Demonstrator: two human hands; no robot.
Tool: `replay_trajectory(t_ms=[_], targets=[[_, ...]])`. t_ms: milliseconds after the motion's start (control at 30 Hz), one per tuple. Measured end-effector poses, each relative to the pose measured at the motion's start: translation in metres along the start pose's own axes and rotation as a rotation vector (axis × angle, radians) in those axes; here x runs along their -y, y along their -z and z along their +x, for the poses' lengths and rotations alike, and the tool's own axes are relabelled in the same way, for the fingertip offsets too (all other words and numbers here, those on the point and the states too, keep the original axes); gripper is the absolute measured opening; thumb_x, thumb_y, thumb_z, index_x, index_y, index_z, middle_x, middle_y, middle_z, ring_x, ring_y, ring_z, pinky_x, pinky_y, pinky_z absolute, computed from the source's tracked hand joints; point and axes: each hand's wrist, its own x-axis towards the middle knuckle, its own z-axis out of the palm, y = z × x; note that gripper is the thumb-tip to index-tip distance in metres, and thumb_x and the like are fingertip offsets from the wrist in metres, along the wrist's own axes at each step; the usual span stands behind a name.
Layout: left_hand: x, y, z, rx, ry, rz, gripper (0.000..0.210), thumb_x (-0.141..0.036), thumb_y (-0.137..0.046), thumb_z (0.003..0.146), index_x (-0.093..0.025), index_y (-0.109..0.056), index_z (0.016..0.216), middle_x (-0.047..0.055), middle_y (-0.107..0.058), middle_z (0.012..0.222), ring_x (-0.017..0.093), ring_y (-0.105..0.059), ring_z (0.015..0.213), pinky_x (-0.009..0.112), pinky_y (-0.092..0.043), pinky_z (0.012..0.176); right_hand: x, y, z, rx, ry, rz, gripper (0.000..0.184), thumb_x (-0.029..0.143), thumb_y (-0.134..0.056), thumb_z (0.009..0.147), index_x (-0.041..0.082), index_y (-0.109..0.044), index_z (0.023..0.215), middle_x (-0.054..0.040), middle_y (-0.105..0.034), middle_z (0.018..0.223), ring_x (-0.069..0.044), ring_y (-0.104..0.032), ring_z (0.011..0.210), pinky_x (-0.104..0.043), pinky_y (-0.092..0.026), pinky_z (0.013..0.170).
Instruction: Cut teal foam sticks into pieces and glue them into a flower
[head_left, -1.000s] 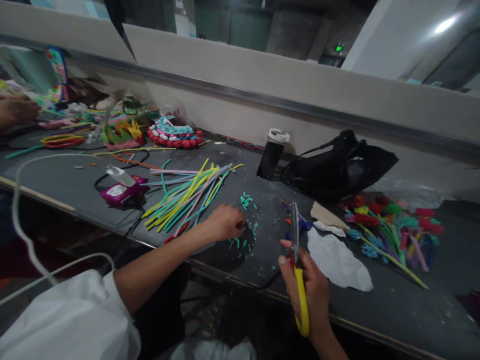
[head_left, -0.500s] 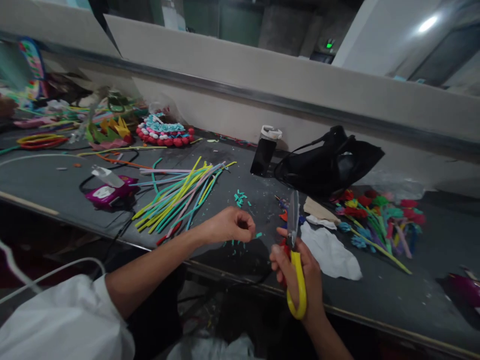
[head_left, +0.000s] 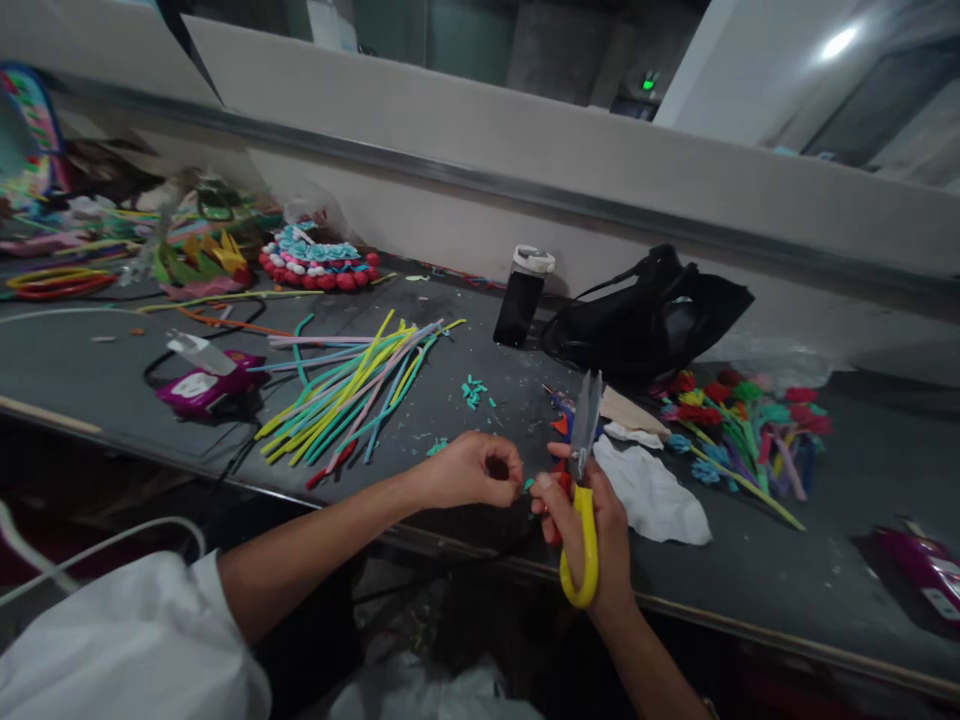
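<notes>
My left hand [head_left: 480, 472] is closed in a pinch, its fingertips at a short green pipe cleaner piece [head_left: 528, 484]. Right beside that piece are the thumb and fingertips of my right hand [head_left: 589, 525]; whether they touch it I cannot tell. Yellow-handled scissors [head_left: 586, 430] sit in my right hand, blades pointing up and away, tips slightly apart. Something red shows behind the right fingers. Beyond the left hand lies a small heap of cut green bits [head_left: 473, 391], with more bits [head_left: 437, 447] close by the wrist. A bundle of coloured pipe cleaners [head_left: 360, 390] lies to the left.
A purple device [head_left: 210, 385] with a cord stands left; another [head_left: 922, 572] is far right. Behind are a black bottle [head_left: 519, 305] and a black bag [head_left: 649, 315]. White cloth [head_left: 652, 490] and pipe cleaner flowers [head_left: 739, 420] lie right, a beaded piece [head_left: 319, 258] back left.
My left hand has moved right and slightly nearer, bringing the green piece up to my right fingertips. The scissors' tips look slightly further apart. The whole view has shifted a little.
</notes>
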Motion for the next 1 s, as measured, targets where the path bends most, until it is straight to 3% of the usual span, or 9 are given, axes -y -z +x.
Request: replay_trajectory(t_ms=[167, 333, 467, 567, 733, 867, 1000], targets=[[0.000, -0.003, -0.001, -0.005, -0.072, 0.070, 0.009, -0.012, -0.057, 0.065, -0.013, -0.064, 0.071, -0.004, -0.061, 0.065, 0.007, -0.050, 0.061, 0.017, -0.041, 0.061, 0.001, -0.001, 0.001, -0.016, -0.014, -0.048, 0.045, 0.040, -0.069, 0.075, 0.021, -0.060, 0.114, 0.0031, -0.062, 0.070, -0.008, -0.050, 0.043, -0.018, -0.042, 0.037], [0.014, 0.003, 0.003, -0.088, -0.078, 0.235, 0.021, -0.011, -0.058, 0.068, -0.014, -0.066, 0.087, -0.003, -0.063, 0.070, 0.009, -0.053, 0.063, 0.018, -0.042, 0.063, -0.002, -0.001, 0.002, -0.025, -0.062, 0.156, 0.046, 0.041, -0.071, 0.075, 0.022, -0.055, 0.114, 0.0059, -0.058, 0.067, -0.006, -0.048, 0.041, -0.016, -0.039, 0.035], [0.019, 0.005, 0.005, -0.073, -0.283, 0.395, 0.026, -0.010, -0.059, 0.073, -0.016, -0.069, 0.097, 0.003, -0.066, 0.091, 0.014, -0.060, 0.083, 0.023, -0.045, 0.078, -0.003, 0.000, 0.002, -0.003, -0.097, 0.296, 0.047, 0.040, -0.073, 0.076, 0.023, -0.052, 0.115, 0.0067, -0.058, 0.064, -0.006, -0.047, 0.040, -0.016, -0.039, 0.035], [0.013, 0.001, 0.002, -0.110, -0.418, 0.340, 0.017, -0.021, -0.062, 0.082, -0.016, -0.071, 0.096, 0.008, -0.064, 0.098, 0.017, -0.061, 0.095, 0.026, -0.046, 0.086, -0.003, 0.000, 0.002, 0.045, -0.116, 0.348, 0.047, 0.040, -0.072, 0.078, 0.022, -0.050, 0.116, 0.0073, -0.058, 0.058, -0.006, -0.046, 0.038, -0.016, -0.038, 0.035], [0.004, -0.008, -0.005, -0.111, -0.484, 0.253, 0.021, -0.029, -0.065, 0.085, -0.019, -0.073, 0.100, 0.009, -0.066, 0.098, 0.017, -0.062, 0.096, 0.026, -0.046, 0.087, -0.006, -0.001, 0.000, 0.067, -0.140, 0.427, 0.047, 0.039, -0.073, 0.077, 0.022, -0.050, 0.114, 0.0084, -0.055, 0.056, -0.007, -0.049, 0.040, -0.015, -0.039, 0.035], [0.004, -0.010, -0.007, -0.143, -0.410, 0.126, 0.016, -0.028, -0.065, 0.085, -0.017, -0.075, 0.090, 0.008, -0.070, 0.090, 0.016, -0.064, 0.089, 0.026, -0.047, 0.084, -0.010, -0.002, -0.002, 0.130, -0.140, 0.426, 0.048, 0.040, -0.072, 0.078, 0.023, -0.050, 0.117, 0.0082, -0.055, 0.058, -0.008, -0.050, 0.041, -0.016, -0.040, 0.036], [0.001, -0.006, -0.005, -0.170, -0.115, -0.155, 0.021, -0.034, -0.070, 0.079, -0.013, -0.070, 0.077, 0.003, -0.067, 0.071, 0.012, -0.060, 0.069, 0.023, -0.046, 0.070, -0.005, -0.001, -0.004, 0.112, -0.106, 0.251, 0.050, 0.044, -0.071, 0.079, 0.023, -0.051, 0.120, 0.0053, -0.061, 0.065, -0.008, -0.050, 0.041, -0.017, -0.040, 0.036]])
